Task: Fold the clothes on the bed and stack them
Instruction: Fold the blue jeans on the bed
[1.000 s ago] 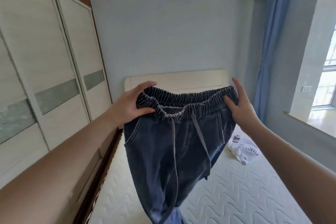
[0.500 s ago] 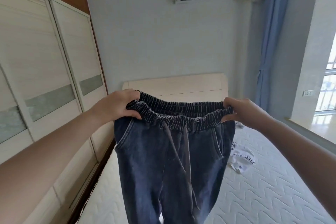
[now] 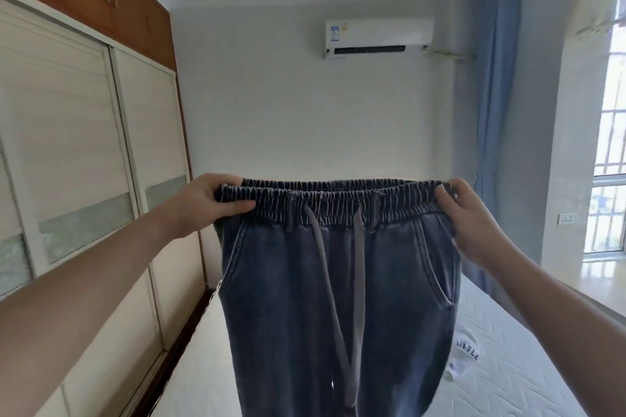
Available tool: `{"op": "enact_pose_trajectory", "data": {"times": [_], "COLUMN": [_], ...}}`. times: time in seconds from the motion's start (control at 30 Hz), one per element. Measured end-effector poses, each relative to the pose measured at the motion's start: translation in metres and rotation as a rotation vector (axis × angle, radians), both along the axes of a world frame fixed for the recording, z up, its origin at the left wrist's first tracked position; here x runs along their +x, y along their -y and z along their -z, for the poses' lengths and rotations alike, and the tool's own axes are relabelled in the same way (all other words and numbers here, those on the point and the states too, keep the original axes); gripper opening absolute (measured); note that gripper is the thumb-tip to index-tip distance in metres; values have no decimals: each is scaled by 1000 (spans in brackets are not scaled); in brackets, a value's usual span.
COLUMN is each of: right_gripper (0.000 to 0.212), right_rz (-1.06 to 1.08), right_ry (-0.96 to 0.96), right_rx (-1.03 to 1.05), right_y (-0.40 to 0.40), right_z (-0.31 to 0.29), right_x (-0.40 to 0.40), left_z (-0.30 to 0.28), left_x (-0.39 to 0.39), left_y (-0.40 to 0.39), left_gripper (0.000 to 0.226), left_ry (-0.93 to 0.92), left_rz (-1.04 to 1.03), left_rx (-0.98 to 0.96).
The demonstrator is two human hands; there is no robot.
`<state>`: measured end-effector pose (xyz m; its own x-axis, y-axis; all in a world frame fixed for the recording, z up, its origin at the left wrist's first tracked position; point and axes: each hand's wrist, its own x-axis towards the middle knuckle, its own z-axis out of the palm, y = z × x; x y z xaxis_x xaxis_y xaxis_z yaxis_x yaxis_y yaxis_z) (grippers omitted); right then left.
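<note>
A pair of dark blue denim trousers (image 3: 284, 298) with an elastic waistband and grey drawstrings hangs in the air in front of me. My left hand (image 3: 210, 205) grips the left end of the waistband. My right hand (image 3: 464, 216) grips the right end, so the waistband is pulled out straight and level. The legs drop out of view at the bottom. A white garment with dark lettering (image 3: 465, 354) lies on the white quilted bed (image 3: 515, 372), partly hidden behind the trousers.
A wardrobe with pale sliding doors (image 3: 78, 159) runs close along the bed's left side. A blue curtain (image 3: 494, 105) and a window ledge (image 3: 576, 284) are on the right. An air conditioner (image 3: 378, 39) hangs on the far wall.
Both hands have lifted the trousers higher and pulled the waistband out wider and flat. My right hand, flat against the band a second ago, now grips it. The view has tilted up.
</note>
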<state>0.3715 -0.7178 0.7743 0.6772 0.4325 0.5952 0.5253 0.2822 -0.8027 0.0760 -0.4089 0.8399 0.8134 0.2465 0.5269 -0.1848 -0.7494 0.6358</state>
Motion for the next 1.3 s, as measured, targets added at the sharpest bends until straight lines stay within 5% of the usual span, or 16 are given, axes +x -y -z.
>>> {"op": "enact_pose_trajectory", "data": {"times": [0.27, 0.47, 0.57, 0.67, 0.93, 1.03, 1.13, 1.3], "right_gripper": [43, 51, 39, 31, 19, 32, 16, 55], "right_rz": [91, 240, 198, 218, 170, 140, 120, -242], "right_ry": [-283, -362, -508, -438, 19, 72, 111, -29], "right_rx": [18, 61, 192, 252, 169, 49, -57, -71], "right_y": [-42, -75, -99, -124, -129, -131, -131, -137], "right_z": [-27, -14, -16, -15, 8, 18, 26, 42], "right_x": [-22, -42, -65, -94, -131, -135, -134, -143], "left_z": [15, 30, 33, 39, 53, 58, 63, 71], "left_x": [27, 54, 68, 83, 80, 81, 80, 79], "left_y": [18, 30, 47, 67, 75, 73, 65, 68], "left_gripper": [8, 4, 5, 10, 26, 27, 26, 57], "left_ry": [492, 527, 567, 542, 479, 441, 403, 300], "left_rz": [-40, -242, -271, -295, -448, -476, -481, -472], "left_rx": [-718, -908, -983, -853, -59, -17, -28, -137]}}
